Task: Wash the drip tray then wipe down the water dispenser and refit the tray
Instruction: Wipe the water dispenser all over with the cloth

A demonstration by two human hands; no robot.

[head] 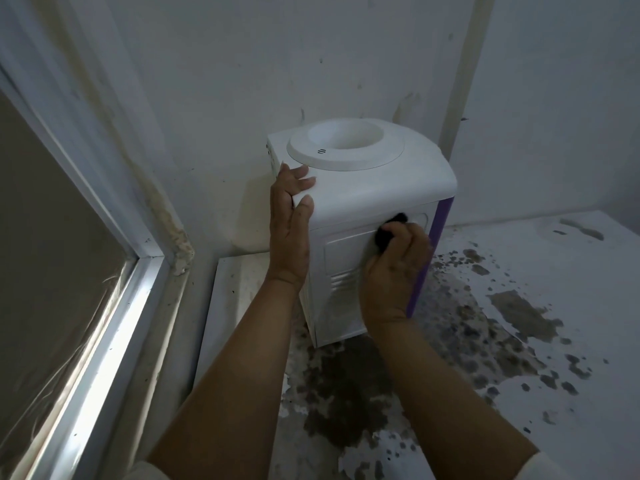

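Note:
A white water dispenser (374,188) with a purple front strip stands on a stained counter in the corner, its side panel turned toward me. My left hand (291,223) grips its top left edge, fingers curled over the top. My right hand (394,271) holds a small black cloth (389,232) and presses it against the upper part of the side panel. The round bottle well on top holds no bottle. No drip tray is in view.
The counter (554,306) has peeling white covering with dark blotches to the right and in front of the dispenser. A white-framed window (104,306) runs along the left. Walls close in behind and at the left of the dispenser.

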